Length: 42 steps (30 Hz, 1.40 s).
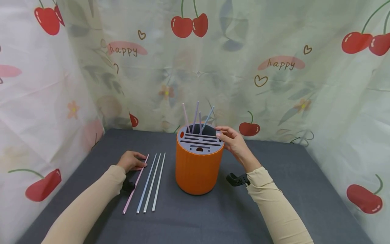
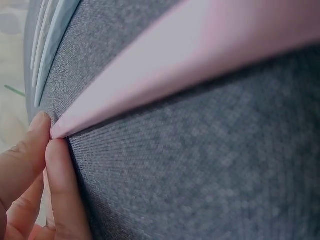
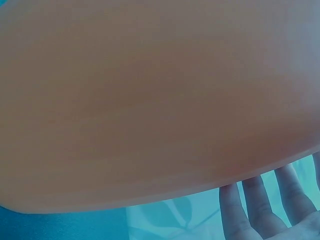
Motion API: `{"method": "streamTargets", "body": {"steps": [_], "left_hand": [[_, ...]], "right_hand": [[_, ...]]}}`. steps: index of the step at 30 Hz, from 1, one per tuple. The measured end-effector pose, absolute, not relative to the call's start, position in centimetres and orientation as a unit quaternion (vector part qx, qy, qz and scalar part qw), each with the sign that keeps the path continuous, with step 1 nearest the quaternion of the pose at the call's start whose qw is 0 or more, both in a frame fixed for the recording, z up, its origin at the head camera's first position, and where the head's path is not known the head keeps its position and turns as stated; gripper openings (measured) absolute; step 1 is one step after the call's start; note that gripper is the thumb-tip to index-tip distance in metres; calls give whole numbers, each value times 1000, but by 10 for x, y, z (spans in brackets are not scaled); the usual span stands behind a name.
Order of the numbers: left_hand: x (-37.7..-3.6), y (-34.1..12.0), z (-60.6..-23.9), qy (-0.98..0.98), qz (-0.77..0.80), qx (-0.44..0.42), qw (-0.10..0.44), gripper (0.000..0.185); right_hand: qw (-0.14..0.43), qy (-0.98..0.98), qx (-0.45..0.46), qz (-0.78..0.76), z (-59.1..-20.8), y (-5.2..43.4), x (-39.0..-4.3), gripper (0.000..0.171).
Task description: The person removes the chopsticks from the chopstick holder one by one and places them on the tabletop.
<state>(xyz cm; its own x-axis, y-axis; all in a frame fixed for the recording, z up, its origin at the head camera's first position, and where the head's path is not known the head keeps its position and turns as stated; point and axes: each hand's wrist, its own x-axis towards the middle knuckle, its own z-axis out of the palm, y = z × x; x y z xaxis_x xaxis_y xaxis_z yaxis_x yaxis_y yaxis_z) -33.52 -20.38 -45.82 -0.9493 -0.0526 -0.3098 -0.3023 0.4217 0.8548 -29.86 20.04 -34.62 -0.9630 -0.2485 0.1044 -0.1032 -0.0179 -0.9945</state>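
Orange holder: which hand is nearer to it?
Right. The right hand touches the orange holder near its top; the left hand is apart, off to its left, pinching the far end of the lying pink stick.

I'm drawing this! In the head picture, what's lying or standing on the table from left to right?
Pink stick → blue stick → pale silvery stick → another pale silvery stick → orange holder.

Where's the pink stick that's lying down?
In the head view, the pink stick lies on the table, left of the loose blue stick, with the left hand pinching it near its far end.
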Motion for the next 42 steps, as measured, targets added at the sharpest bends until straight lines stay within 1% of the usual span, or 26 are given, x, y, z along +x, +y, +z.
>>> {"method": "streamTargets", "body": {"steps": [8,12,15,18,22,27,33,39,42], "left_hand": [[-336,-206,-458,830,533,-106,124,44],[-335,-205,-446,825,547,-86,115,43],[-334,-200,-425,819,564,-44,95,44],[-334,-187,-396,805,589,19,71,44],[-329,-156,-354,767,634,91,41,43],[-321,-116,-315,717,681,145,13,41],[-318,-83,-298,712,687,147,8,36],[-322,-71,-294,700,700,137,21,38],[-325,-69,-293,700,701,133,25,39]], "right_hand": [[57,704,-125,-697,-344,199,-298,38],[58,703,-127,-697,-344,198,-299,38],[57,703,-129,-697,-343,198,-300,38],[56,702,-128,-698,-344,199,-300,37],[55,703,-127,-697,-345,200,-299,36],[52,703,-129,-698,-345,200,-299,35],[51,701,-131,-700,-346,201,-298,33],[54,693,-131,-707,-347,201,-298,28],[53,694,-131,-706,-347,201,-298,29]]}}
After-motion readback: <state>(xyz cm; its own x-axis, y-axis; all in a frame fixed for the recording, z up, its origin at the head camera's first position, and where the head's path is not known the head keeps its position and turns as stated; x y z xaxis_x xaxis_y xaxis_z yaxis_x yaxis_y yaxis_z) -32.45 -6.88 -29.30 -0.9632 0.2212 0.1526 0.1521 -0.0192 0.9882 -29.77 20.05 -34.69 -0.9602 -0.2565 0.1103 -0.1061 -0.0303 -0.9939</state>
